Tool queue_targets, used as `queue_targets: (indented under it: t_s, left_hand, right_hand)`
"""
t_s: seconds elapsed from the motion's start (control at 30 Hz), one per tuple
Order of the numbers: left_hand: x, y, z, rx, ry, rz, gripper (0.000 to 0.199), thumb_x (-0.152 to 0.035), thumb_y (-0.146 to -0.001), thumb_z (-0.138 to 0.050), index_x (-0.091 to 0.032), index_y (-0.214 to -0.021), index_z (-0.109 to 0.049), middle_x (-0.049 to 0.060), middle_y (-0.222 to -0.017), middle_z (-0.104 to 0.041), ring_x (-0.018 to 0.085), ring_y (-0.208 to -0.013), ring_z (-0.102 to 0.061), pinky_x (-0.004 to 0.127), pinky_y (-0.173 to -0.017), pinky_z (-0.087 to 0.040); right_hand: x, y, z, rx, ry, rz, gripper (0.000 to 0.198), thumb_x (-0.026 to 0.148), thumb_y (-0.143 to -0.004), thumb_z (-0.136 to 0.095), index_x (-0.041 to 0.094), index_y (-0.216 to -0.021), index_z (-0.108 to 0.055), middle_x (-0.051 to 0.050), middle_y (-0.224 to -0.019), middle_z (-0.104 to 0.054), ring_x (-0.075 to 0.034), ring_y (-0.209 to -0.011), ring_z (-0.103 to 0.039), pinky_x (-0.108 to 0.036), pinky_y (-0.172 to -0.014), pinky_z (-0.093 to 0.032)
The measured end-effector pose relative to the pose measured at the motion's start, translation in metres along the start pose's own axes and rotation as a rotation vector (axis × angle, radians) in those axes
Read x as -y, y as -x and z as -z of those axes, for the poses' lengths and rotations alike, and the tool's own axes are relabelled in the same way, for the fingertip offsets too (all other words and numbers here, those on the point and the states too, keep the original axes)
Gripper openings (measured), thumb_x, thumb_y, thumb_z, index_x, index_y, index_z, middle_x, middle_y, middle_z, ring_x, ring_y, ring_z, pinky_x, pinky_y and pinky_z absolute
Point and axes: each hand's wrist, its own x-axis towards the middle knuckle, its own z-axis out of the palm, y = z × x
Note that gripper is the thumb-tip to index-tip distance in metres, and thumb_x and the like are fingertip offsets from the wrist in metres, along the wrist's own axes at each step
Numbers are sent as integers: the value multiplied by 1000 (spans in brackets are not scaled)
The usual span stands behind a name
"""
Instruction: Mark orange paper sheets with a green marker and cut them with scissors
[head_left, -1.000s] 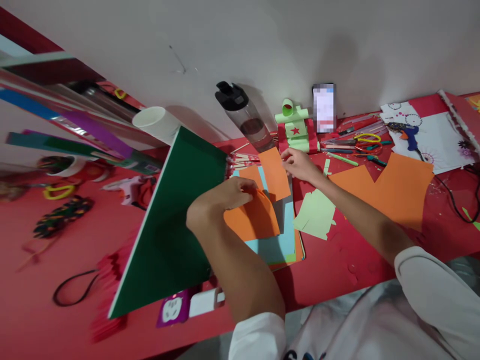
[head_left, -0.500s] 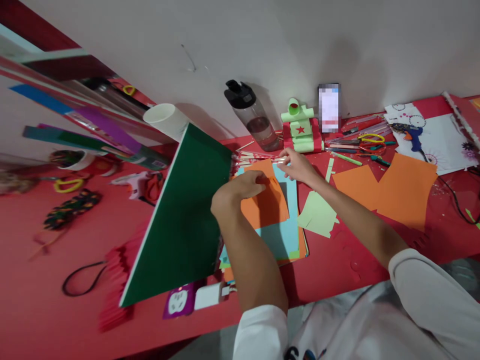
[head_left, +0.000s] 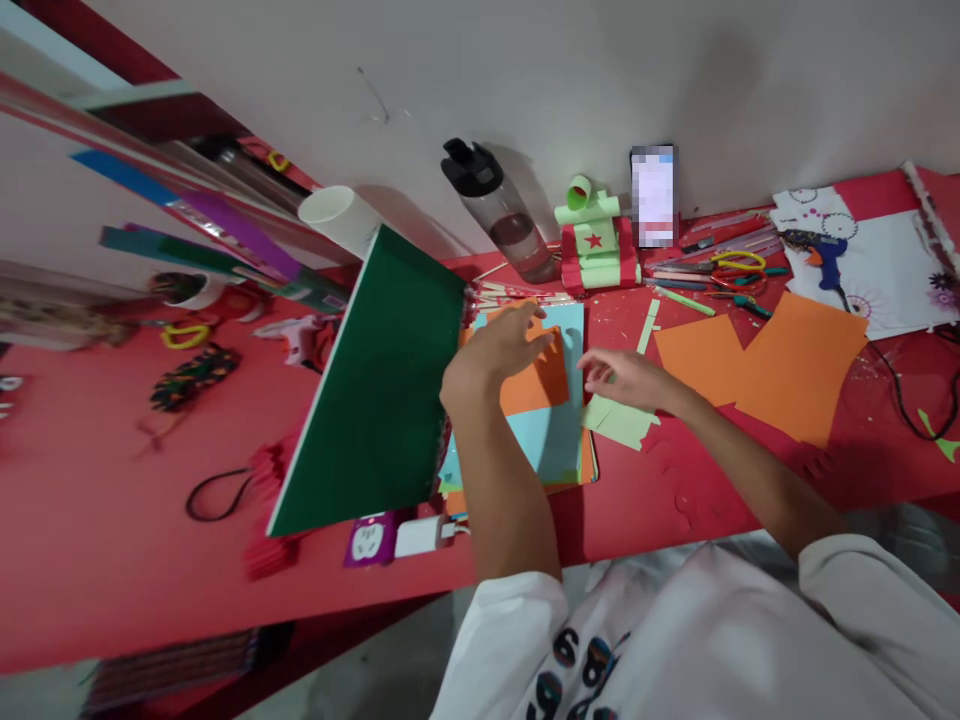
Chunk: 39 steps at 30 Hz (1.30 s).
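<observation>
My left hand (head_left: 506, 345) reaches over a piece of orange paper (head_left: 536, 388), fingers stretched and apart; I cannot tell whether they touch it. That paper lies on light blue sheets (head_left: 559, 445) at the top of a stack of coloured paper. Along the stack's left side a dark green cover (head_left: 375, 400) stands tilted up, beside my left wrist. My right hand (head_left: 622, 378) hovers just right of the stack, its fingers loosely bent, with nothing seen in them. Pale green paper scraps (head_left: 622, 422) lie under and below it.
At the back stand a water bottle (head_left: 514, 230), a green and red paper model (head_left: 596, 240) and a phone (head_left: 654, 195). Scissors (head_left: 739, 262), pens and a blue glue gun (head_left: 829, 260) lie back right, near orange sheets (head_left: 802, 360). A purple socket block (head_left: 367, 540) sits at the front edge.
My right hand has drawn back from the stack's far edge towards me, to its right side. My left hand has shifted slightly up and right over the orange paper. The view has shifted a little.
</observation>
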Motion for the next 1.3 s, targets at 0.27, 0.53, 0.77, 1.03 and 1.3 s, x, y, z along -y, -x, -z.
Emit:
queue_targets:
  t_s: [0.27,0.53,0.77,1.03,1.3]
  left_hand:
    - [-30,77,-50,73,-75,-1,37,-29,-107,-43,-21,-141,-57,13,-136,-65,29,-111,-72,41,-88,-56]
    - [-50,123,-108,-192,-179,53,61,-30,-101,-52,-13,-158,-43,22,-148,-58,39,-131,-58,50,-101,-55]
    - [-56,124,-114,-230,-216,24,60,-23,-102,-46,-11,-160,-43,25,-143,-60,41,-126,-59,53,-96,-55]
    - [-51,125,-117,-231,-180,-43,61,-17,-96,-50,-13,-157,-46,24,-137,-61,39,-129,-57,51,-102,-53]
    - [-55,130,-120,-232,-208,-1,64,-15,-94,-50,-12,-158,-43,23,-144,-58,40,-125,-58,51,-96,-56]
  right_hand:
    - [-8,10,-31,93,545,281,36,18,-98,-71,17,-133,-65,-17,-135,-64,-32,-124,-56,-45,-99,-52]
    - [-11,17,-20,91,623,272,40,19,-97,-73,17,-136,-63,-14,-125,-68,-30,-120,-60,-42,-99,-51]
    - [-2,18,-8,39,451,141,22,20,-101,-64,22,-122,-69,-12,-118,-77,-30,-110,-67,-37,-86,-48]
    - [10,8,-28,-53,136,-66,15,16,-99,-60,24,-111,-66,-3,-108,-78,-18,-91,-72,-28,-76,-44]
    - [0,3,-34,-54,-154,-151,19,16,-97,-59,24,-114,-60,2,-94,-76,-13,-70,-70,-24,-65,-48]
